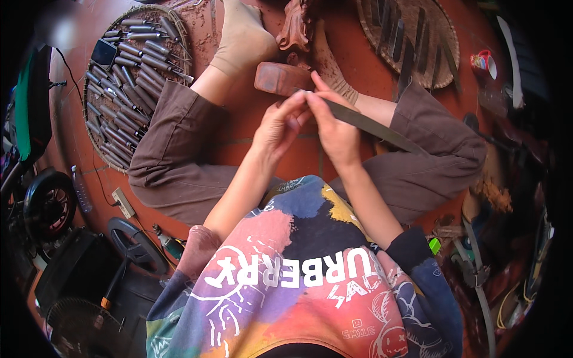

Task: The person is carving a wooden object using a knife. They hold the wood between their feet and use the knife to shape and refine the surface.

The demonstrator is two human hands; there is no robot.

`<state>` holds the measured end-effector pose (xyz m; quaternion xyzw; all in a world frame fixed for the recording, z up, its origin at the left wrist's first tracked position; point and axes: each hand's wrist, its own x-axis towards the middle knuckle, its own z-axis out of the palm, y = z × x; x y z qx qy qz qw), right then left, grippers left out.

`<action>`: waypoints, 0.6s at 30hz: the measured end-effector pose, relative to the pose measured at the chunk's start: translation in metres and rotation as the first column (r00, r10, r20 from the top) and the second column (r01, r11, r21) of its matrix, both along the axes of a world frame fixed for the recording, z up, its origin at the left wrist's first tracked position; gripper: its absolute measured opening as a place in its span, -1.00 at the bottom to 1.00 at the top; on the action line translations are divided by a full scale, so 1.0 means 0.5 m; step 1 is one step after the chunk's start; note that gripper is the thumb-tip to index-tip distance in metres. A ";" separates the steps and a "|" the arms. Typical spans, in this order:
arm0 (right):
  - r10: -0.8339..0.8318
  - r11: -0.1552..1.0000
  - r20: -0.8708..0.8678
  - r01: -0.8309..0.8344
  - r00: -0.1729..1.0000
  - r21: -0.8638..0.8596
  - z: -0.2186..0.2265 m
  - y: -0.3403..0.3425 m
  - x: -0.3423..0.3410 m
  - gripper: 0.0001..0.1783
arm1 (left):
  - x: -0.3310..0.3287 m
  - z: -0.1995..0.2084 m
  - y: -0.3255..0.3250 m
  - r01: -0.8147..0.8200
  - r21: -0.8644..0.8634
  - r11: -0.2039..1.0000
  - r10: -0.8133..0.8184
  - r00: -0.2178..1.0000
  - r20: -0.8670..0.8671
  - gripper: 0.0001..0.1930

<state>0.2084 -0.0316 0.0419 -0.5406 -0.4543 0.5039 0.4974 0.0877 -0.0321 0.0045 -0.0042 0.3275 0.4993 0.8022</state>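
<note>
My left hand (276, 128) and my right hand (339, 134) meet fingertip to fingertip above the floor between my legs. Both pinch near one end of a long, flat, dark grey-green strip (377, 127). From there the strip slants past my right hand toward my right knee; its exact kind is unclear. Just beyond my fingertips lies a reddish-brown wooden block (280, 78) with rounded corners. A carved wooden piece (295, 27) of the same colour stands behind it, between my feet. Whether the two are joined I cannot tell.
A round woven tray (185, 37) at left holds many metal-handled carving tools and a phone (104, 53). Another woven tray (439, 45) at right carries long flat dark tools. Beyond it sits a red patterned mug (483, 64). A power strip (124, 203) and plastic bottle (81, 190) lie left.
</note>
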 end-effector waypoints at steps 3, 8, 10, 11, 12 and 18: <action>-0.050 0.994 -0.043 0.045 0.998 -0.099 -0.009 -0.002 0.022 -0.77 | 0.024 0.026 0.006 0.043 -0.031 0.999 -0.048 0.982 -0.182 -0.71; 0.020 0.997 0.240 -0.037 0.970 0.069 0.008 0.004 -0.014 -0.78 | -0.028 0.019 -0.008 0.087 -0.048 0.995 -0.087 0.996 -0.007 -0.68; 0.016 0.997 0.140 -0.026 0.990 0.072 -0.003 0.002 -0.006 -0.77 | -0.021 -0.002 -0.003 0.144 -0.012 0.990 -0.143 0.989 0.032 -0.70; -0.008 0.999 0.012 0.008 1.000 -0.050 -0.011 -0.004 0.012 -0.76 | -0.002 -0.010 -0.003 0.105 -0.060 0.993 -0.107 0.994 -0.029 -0.71; -0.037 0.996 -0.068 0.032 0.997 -0.079 -0.009 0.001 0.025 -0.76 | 0.017 -0.001 0.005 0.102 -0.056 0.993 -0.106 0.992 -0.068 -0.69; 0.150 0.988 0.298 -0.152 0.943 -0.017 0.036 0.020 -0.003 -0.82 | -0.004 -0.004 -0.016 0.038 0.041 0.998 -0.047 0.966 0.255 -0.69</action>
